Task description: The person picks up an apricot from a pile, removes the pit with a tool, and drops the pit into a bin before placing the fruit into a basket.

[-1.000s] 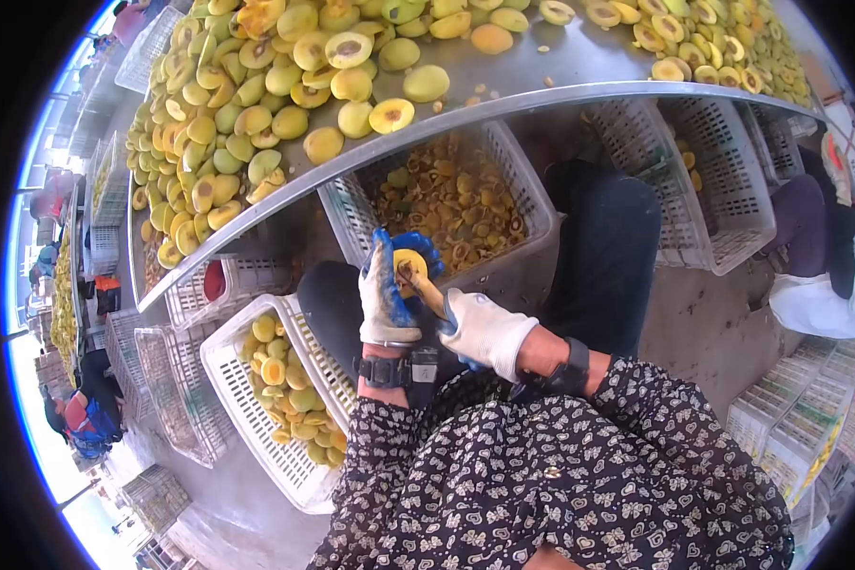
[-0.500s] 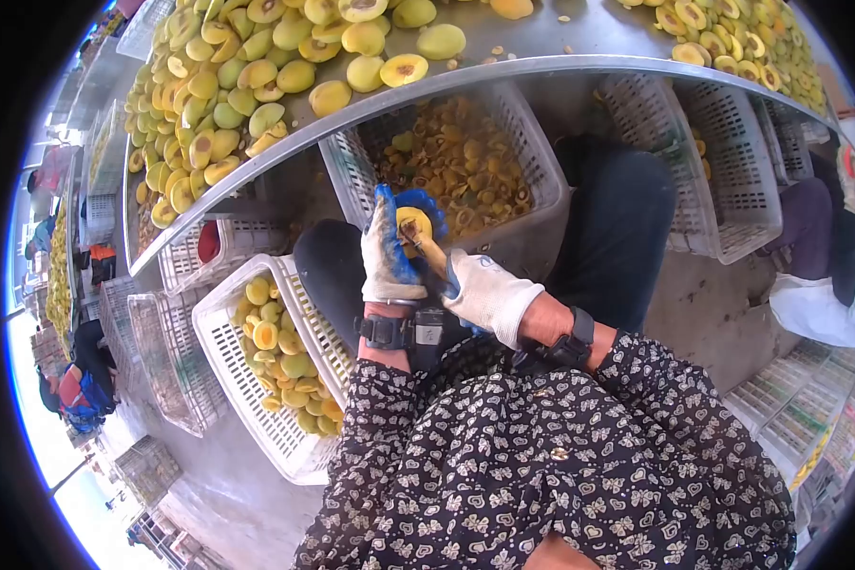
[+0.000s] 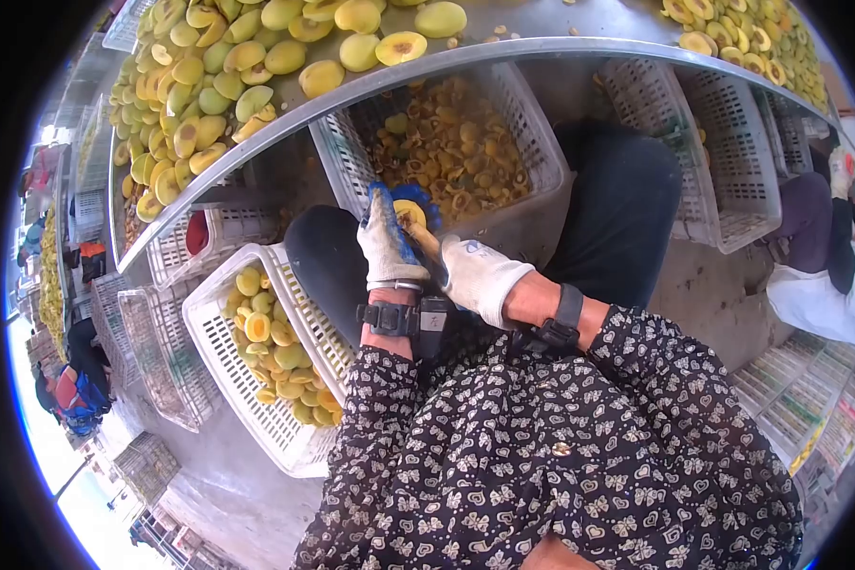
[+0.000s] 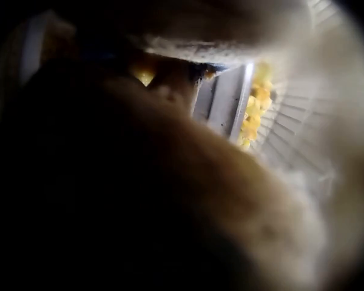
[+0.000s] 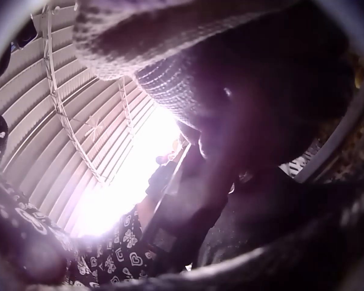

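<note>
My left hand (image 3: 388, 245), in a white glove with blue-coated fingers, grips a yellow peach half (image 3: 407, 211) with its cut face toward me. The fruit has a brown centre. My right hand (image 3: 483, 277), in a white glove, holds a slim tan-handled tool (image 3: 426, 239) whose end meets the middle of that cut face. The tool's tip is hidden in the fruit. In the left wrist view a blurred glove (image 4: 230, 200) covers most of the picture, with a bit of yellow fruit (image 4: 145, 77) behind. The right wrist view shows dark knitted glove (image 5: 170, 85).
A metal table (image 3: 541, 46) holds piled peach halves (image 3: 214, 81). Beneath its edge stands a crate (image 3: 539, 142) of peach scraps. Beside my left leg another white crate (image 3: 220, 337) contains peach halves. More crates (image 3: 670, 152) stand right of my knee (image 3: 617, 204). Another seated person (image 3: 803, 214) is farther right.
Both hands stay together at the peach half, with the tool still at its centre. The head view has shifted, so the table and its fruit sit higher in the picture.
</note>
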{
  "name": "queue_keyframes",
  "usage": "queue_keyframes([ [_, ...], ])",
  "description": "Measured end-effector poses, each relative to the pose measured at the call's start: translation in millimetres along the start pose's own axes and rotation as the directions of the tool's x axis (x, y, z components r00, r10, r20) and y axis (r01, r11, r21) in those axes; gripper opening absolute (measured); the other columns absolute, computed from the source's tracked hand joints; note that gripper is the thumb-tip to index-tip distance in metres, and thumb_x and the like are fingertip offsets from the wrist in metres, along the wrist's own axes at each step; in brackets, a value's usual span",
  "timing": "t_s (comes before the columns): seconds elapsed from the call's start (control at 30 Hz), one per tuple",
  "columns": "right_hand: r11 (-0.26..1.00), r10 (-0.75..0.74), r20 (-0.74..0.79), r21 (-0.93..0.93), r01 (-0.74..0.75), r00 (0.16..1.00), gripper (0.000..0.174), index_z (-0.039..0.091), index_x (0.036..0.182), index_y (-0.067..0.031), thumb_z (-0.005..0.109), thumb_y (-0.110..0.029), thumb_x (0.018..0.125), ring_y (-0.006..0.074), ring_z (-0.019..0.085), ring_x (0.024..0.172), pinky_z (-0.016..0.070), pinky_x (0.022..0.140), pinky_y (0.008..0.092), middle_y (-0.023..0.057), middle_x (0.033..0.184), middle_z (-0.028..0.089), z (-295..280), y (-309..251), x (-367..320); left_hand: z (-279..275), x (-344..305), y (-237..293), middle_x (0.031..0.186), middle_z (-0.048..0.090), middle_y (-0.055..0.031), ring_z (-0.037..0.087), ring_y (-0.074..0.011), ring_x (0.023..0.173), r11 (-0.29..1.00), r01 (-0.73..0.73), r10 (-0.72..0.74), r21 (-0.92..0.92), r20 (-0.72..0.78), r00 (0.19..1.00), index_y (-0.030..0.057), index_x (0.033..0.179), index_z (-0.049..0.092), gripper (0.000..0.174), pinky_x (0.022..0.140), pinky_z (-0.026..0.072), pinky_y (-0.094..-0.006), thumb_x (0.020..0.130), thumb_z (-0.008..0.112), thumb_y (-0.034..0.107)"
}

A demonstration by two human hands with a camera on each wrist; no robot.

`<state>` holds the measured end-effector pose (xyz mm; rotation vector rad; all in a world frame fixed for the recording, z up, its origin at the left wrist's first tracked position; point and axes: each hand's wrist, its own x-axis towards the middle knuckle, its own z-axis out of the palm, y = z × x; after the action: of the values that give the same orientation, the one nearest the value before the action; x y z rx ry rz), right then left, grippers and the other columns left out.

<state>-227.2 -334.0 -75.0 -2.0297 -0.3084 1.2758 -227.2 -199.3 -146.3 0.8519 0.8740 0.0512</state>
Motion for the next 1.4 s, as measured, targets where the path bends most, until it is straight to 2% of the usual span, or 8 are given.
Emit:
queue_keyframes([
  [0.33,1.0,-0.016,-0.077,0.007,0.017,0.997,0.028,0.056,0.102,0.0052,0.056,-0.013,0.081,0.0337,0.064,0.081,0.0484,0.068,0.0395,0.0224,0.087,0.064,13.9,12.6,20.8,-25.3,19.8,-6.1,0.083,0.066,-0.0109,0.064,-0.0232,0.069,0.995,0.095,-0.096,0.023,0.067,0.993,0.0031,0.095,0.062,0.037,0.061,0.054,-0.0341,0.091,0.053,0.038],
  [0.4,0.98,0.091,0.044,0.171,-0.097,0.995,0.026,0.056,0.1,0.0048,0.056,-0.014,0.081,0.0307,0.064,0.075,0.0484,0.064,0.0383,0.0202,0.085,0.064,-1.0,-4.5,11.8,-23.2,13.9,4.7,0.085,0.065,-0.0106,0.064,-0.0226,0.074,0.96,0.209,-0.157,-0.186,0.258,0.953,0.0039,0.094,0.062,0.038,0.064,0.0545,-0.0342,0.091,0.053,0.04],
  [0.43,0.978,0.02,0.018,0.207,-0.024,1.0,0.027,0.053,0.097,0.0027,0.058,-0.02,0.083,0.0215,0.061,0.055,0.0462,0.046,0.034,0.0127,0.067,0.061,4.4,1.8,16.7,-26.5,16.9,3.3,0.081,0.065,-0.0099,0.064,-0.0199,0.07,0.966,0.178,-0.125,-0.186,0.263,0.957,0.0033,0.093,0.062,0.039,0.06,0.0536,-0.032,0.088,0.058,0.042],
  [0.57,0.943,0.037,0.012,0.329,-0.039,0.999,0.027,0.052,0.097,0.0036,0.057,-0.019,0.083,0.0232,0.061,0.055,0.0463,0.046,0.0344,0.0146,0.068,0.061,12.5,-6.0,15.6,-16.0,11.0,6.8,0.077,0.064,-0.0103,0.062,-0.0235,0.065,0.99,0.02,0.006,-0.141,0.185,0.983,0.0017,0.092,0.061,0.044,0.059,0.0523,-0.0353,0.087,0.057,0.045],
  [0.67,1.0,0.019,-0.055,-0.008,-0.019,0.998,0.031,0.054,0.107,0.0024,0.055,-0.016,0.082,0.0305,0.063,0.078,0.0477,0.066,0.0391,0.0218,0.093,0.063,14.8,-5.6,13.0,-18.8,12.6,-1.2,0.075,0.063,-0.0102,0.061,-0.0227,0.064,0.998,-0.014,0.023,-0.069,0.126,0.992,0.0018,0.09,0.062,0.043,0.058,0.0517,-0.0348,0.087,0.057,0.045],
  [1.03,0.98,0.197,0.066,0.008,-0.198,0.978,0.026,0.062,0.096,0.0035,0.058,-0.016,0.079,0.0303,0.064,0.076,0.0483,0.066,0.0391,0.0191,0.083,0.065,10.7,2.9,41.8,-16.0,18.6,1.0,0.077,0.065,-0.0077,0.062,-0.0189,0.063,0.99,0.117,-0.121,0.073,0.06,0.991,0.0024,0.09,0.062,0.037,0.057,0.0522,-0.0307,0.09,0.056,0.039],
  [1.2,0.902,0.136,0.238,0.371,-0.219,0.962,0.025,0.062,0.094,0.0034,0.06,-0.017,0.08,0.0259,0.063,0.068,0.0469,0.061,0.0355,0.0151,0.079,0.065,6.2,6.3,46.6,-20.7,20.3,-4.7,0.083,0.065,-0.0091,0.063,-0.0192,0.071,0.994,0.009,0.005,-0.11,0.129,0.992,0.002,0.098,0.063,0.037,0.061,0.0536,-0.0311,0.088,0.059,0.038],
  [1.4,0.969,0.091,0.18,0.212,-0.129,0.979,0.017,0.06,0.084,0.0013,0.059,-0.016,0.083,0.0175,0.058,0.056,0.0445,0.048,0.0319,0.0068,0.069,0.06,10.1,17.6,36.4,-26.8,35.2,-5.2,0.07,0.064,-0.0078,0.061,-0.0199,0.055,0.941,0.081,-0.077,0.328,-0.025,0.997,0.0058,0.083,0.064,0.03,0.051,0.0515,-0.0302,0.086,0.064,0.035],
])
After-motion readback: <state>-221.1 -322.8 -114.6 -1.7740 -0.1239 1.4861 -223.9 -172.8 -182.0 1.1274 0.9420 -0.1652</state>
